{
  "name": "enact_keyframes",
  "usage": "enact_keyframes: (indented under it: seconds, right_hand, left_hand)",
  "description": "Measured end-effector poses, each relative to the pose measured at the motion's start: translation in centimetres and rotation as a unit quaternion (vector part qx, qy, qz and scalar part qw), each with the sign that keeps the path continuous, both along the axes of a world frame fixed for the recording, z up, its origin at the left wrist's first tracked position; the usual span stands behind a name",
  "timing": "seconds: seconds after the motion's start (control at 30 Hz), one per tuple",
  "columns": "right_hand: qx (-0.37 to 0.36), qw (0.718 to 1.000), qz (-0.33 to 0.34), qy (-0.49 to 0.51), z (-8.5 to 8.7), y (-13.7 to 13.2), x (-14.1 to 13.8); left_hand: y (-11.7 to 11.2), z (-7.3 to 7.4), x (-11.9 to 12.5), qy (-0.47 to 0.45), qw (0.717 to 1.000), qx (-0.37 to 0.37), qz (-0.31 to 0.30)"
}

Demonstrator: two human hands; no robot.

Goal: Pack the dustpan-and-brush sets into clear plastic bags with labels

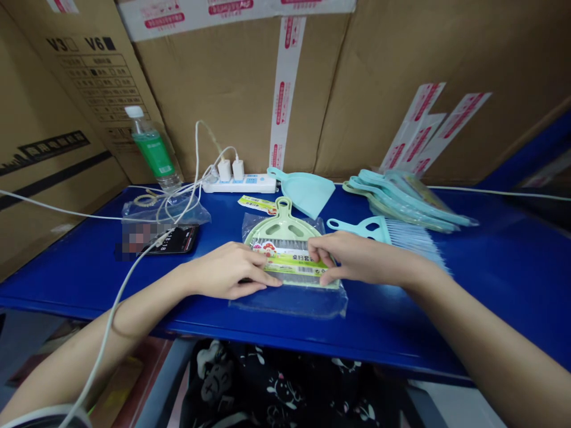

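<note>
A light green dustpan (pixel 282 227) lies in a clear plastic bag (pixel 289 297) at the front middle of the blue table (pixel 491 279). A printed yellow-green label card (pixel 292 261) lies across the dustpan. My left hand (pixel 227 270) presses on the bag and the card's left end, fingers curled flat. My right hand (pixel 352 257) pinches the card's right end between thumb and fingers. A light blue brush (pixel 392 233) lies just behind my right hand.
A light blue dustpan (pixel 307 191) and a stack of bagged sets (pixel 405 199) lie further back. A power strip (pixel 241 184) with chargers, white cables, a phone (pixel 172 241), a bottle (pixel 154 148) and a spare label (pixel 257 204) are at the left. Cardboard boxes (pixel 392 71) wall the back.
</note>
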State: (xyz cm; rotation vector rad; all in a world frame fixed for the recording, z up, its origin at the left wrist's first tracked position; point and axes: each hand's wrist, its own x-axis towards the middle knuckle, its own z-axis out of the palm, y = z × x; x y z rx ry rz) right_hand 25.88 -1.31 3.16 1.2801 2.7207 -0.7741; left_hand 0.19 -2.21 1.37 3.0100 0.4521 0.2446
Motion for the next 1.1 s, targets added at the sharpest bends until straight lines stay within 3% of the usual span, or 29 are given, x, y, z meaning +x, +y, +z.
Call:
enact_keyframes:
  seconds: [0.5, 0.73, 1.1]
  right_hand:
    - [0.038, 0.999, 0.025, 0.0, 0.0, 0.0, 0.0]
    - [0.118, 0.992, 0.05, 0.004, -0.7, 0.1, -0.8]
    - [0.059, 0.992, 0.078, 0.074, -1.5, 0.2, -1.2]
  left_hand:
    - [-0.1, -0.1, -0.1, -0.019, 1.0, -0.002, 0.003]
    - [-0.1, -0.2, -0.1, -0.024, 0.999, -0.027, 0.001]
    - [-0.3, -0.3, -0.1, -0.03, 0.999, -0.03, 0.005]
